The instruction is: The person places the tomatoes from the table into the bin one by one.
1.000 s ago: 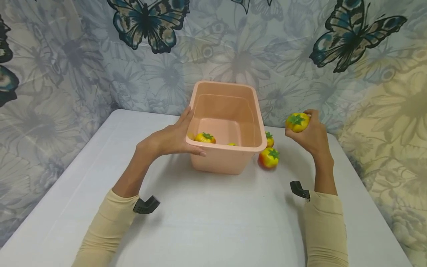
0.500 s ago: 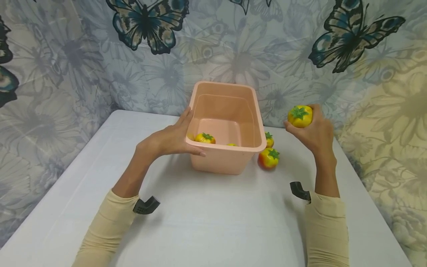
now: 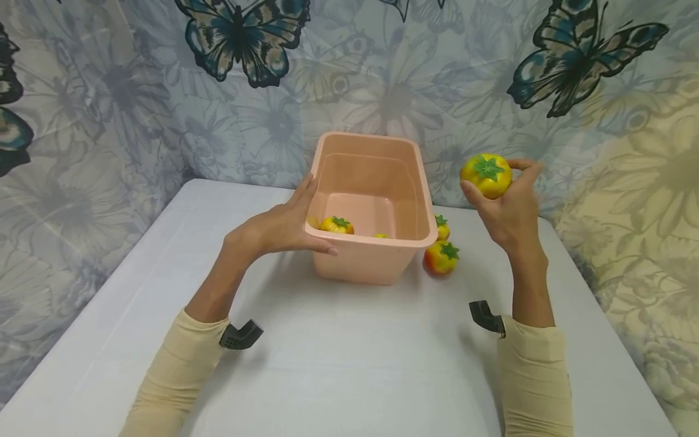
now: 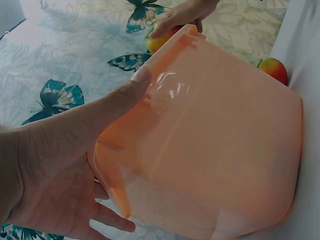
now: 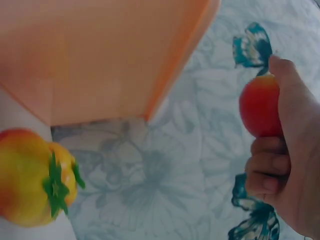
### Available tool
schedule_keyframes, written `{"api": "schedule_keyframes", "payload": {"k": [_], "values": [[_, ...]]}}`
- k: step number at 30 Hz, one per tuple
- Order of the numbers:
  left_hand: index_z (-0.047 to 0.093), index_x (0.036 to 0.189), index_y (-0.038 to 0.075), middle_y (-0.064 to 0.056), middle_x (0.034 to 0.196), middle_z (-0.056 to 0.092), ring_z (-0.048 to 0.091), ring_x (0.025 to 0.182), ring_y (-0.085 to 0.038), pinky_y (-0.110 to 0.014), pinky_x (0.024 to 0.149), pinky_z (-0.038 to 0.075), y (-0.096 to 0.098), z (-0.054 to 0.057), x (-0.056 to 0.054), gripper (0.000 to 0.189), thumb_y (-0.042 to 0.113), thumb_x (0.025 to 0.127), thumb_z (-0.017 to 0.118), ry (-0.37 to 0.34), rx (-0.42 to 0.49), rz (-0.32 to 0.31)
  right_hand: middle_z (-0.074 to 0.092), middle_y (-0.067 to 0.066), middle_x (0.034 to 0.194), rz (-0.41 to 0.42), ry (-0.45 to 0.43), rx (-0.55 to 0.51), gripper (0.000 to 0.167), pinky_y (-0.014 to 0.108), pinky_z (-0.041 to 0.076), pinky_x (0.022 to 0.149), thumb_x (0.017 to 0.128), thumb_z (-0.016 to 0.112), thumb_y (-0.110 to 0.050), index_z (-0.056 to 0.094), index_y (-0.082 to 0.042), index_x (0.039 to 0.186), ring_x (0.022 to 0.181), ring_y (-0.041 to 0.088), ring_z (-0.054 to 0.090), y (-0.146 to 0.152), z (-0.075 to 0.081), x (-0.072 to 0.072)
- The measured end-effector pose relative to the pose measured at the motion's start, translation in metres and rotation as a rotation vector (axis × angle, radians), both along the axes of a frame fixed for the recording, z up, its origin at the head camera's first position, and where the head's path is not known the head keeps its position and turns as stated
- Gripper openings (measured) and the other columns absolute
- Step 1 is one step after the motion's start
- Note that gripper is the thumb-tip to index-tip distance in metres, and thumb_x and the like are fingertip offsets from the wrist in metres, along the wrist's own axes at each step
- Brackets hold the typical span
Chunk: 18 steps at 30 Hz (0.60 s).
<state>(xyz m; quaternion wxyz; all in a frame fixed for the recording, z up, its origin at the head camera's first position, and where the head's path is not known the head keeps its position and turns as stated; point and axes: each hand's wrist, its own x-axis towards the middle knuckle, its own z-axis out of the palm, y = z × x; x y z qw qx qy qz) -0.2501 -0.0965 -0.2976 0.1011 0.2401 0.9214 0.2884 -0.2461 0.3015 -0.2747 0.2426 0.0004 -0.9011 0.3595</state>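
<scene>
A peach-coloured plastic bin [image 3: 355,258] sits at the back middle, its front-left corner held by my left hand [image 3: 275,230]. The left wrist view shows the thumb [image 4: 122,95] along one wall and the fingers spread beyond the corner. My right hand [image 3: 513,209] holds a yellow-and-red tomato [image 3: 486,175] with a green star-shaped top, raised right of the bin; thumb and fingers grip its sides. Inside the bin lies another tomato [image 3: 337,225], with a sliver of a second [image 3: 380,235] over the front rim. The right wrist view shows the held tomato's red underside [image 5: 260,106].
Right of the bin, a tomato [image 3: 441,258] rests on the white table [image 3: 371,352], with another [image 3: 442,227] behind it, partly hidden by the bin. A butterfly-and-flower patterned backdrop [image 3: 393,97] closes off the back and sides.
My right hand has risen with its tomato, swinging slightly right and then back left toward the bin. The left hand and bin stay put.
</scene>
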Motion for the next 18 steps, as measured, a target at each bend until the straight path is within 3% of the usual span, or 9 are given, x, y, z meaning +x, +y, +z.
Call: {"api": "schedule_keyframes", "payload": {"k": [3, 6, 9, 10, 13, 16, 18], "values": [[-0.020, 0.166, 0.020, 0.000, 0.176, -0.023, 0.026, 0.159, -0.041, -0.059, 0.121, 0.039, 0.002, 0.002, 0.000, 0.144, 0.073, 0.076, 0.080, 0.009, 0.001, -0.002, 0.063, 0.032, 0.122, 0.084, 0.016, 0.100, 0.082, 0.008, 0.042, 0.072, 0.100, 0.065, -0.051, 0.020, -0.008, 0.154, 0.094, 0.044, 0.065, -0.009, 0.004, 0.005], [-0.021, 0.166, 0.020, -0.001, 0.175, -0.023, 0.026, 0.159, -0.042, -0.059, 0.121, 0.039, 0.002, 0.000, 0.000, 0.144, 0.073, 0.077, 0.079, 0.009, -0.002, -0.005, 0.064, 0.033, 0.114, 0.165, 0.054, 0.171, 0.081, 0.029, 0.051, 0.078, 0.104, 0.049, -0.061, 0.019, -0.007, 0.156, 0.087, 0.045, 0.063, -0.021, 0.001, 0.009], [-0.020, 0.166, 0.019, -0.001, 0.176, -0.023, 0.026, 0.159, -0.042, -0.058, 0.121, 0.039, 0.002, 0.000, 0.001, 0.144, 0.074, 0.077, 0.079, 0.014, -0.006, -0.006, 0.064, 0.032, 0.102, 0.245, 0.094, 0.231, 0.092, 0.051, 0.056, 0.074, 0.099, 0.035, -0.075, 0.017, -0.006, 0.158, 0.076, 0.043, 0.062, -0.032, -0.004, 0.010], [-0.020, 0.166, 0.019, 0.000, 0.175, -0.023, 0.027, 0.159, -0.042, -0.058, 0.121, 0.040, 0.001, 0.000, 0.001, 0.144, 0.074, 0.077, 0.079, 0.015, -0.008, -0.006, 0.064, 0.031, 0.098, 0.274, 0.092, 0.263, 0.097, 0.053, 0.057, 0.072, 0.096, 0.031, -0.078, 0.015, -0.007, 0.160, 0.071, 0.041, 0.062, -0.035, -0.006, 0.009], [-0.020, 0.166, 0.019, 0.000, 0.176, -0.023, 0.028, 0.159, -0.042, -0.059, 0.120, 0.040, 0.001, -0.001, 0.001, 0.144, 0.074, 0.076, 0.079, 0.019, -0.011, -0.004, 0.060, 0.024, 0.091, 0.375, 0.076, 0.335, 0.103, 0.047, 0.054, 0.062, 0.092, 0.024, -0.081, 0.003, -0.011, 0.165, 0.061, 0.033, 0.055, -0.041, -0.010, 0.007], [-0.021, 0.166, 0.021, 0.001, 0.176, -0.023, 0.029, 0.158, -0.042, -0.060, 0.120, 0.041, 0.001, -0.001, 0.001, 0.144, 0.072, 0.077, 0.080, 0.016, 0.001, -0.002, 0.050, 0.014, 0.089, 0.449, 0.028, 0.348, 0.098, 0.034, 0.044, 0.059, 0.097, 0.026, -0.076, -0.011, -0.019, 0.167, 0.062, 0.024, 0.045, -0.044, -0.013, 0.005], [-0.022, 0.165, 0.024, 0.003, 0.176, -0.022, 0.030, 0.158, -0.042, -0.061, 0.118, 0.042, 0.001, -0.002, 0.000, 0.144, 0.072, 0.076, 0.080, 0.006, 0.010, 0.004, 0.044, 0.011, 0.089, 0.470, 0.002, 0.334, 0.094, 0.031, 0.038, 0.059, 0.100, 0.029, -0.073, -0.015, -0.022, 0.167, 0.065, 0.023, 0.040, -0.044, -0.013, 0.005]]}}
